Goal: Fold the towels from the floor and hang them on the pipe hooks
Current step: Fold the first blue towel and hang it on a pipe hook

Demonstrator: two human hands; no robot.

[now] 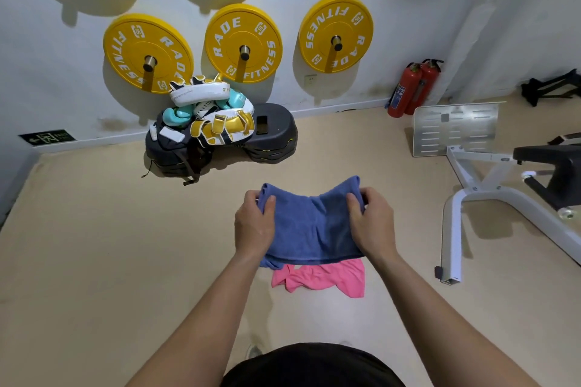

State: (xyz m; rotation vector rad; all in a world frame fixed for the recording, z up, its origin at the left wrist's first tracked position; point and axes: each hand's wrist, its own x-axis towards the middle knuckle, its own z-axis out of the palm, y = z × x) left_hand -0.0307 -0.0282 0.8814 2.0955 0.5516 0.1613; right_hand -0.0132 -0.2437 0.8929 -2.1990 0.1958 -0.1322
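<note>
Head view. Both bare forearms reach forward and converge on a blue towel (314, 223), which is held up off the beige floor (94, 245), stretched between the two hands. The left hand (253, 226) grips the towel's upper left corner: its thumb lies flat on the near face of the cloth and the other fingers curl round the edge to the far side, pinching the layers bunched there. The right hand (372, 226) mirrors it at the upper right corner, thumb pressed on the near face and fingers wrapped over the edge. Both wrists run straight on from the forearms, with the backs of the hands turned up toward the camera. The towel sags a little in the middle between the two grips, and its darker hem hangs lowest.

Directly beneath that hem, a pink towel (323, 276) lies crumpled on the floor, partly covered from view by the blue towel. Beyond the blue towel, against the white wall, stands a black step platform (276, 132) piled with white and gold boxing pads (213, 113) and carrying a dark phone (262, 125). Higher than that, yellow weight plates (243, 42) hang on wall pegs. To the blue towel's right stands a white bench frame (452, 229); further right and back, two red fire extinguishers (408, 88) stand against the wall.
</note>
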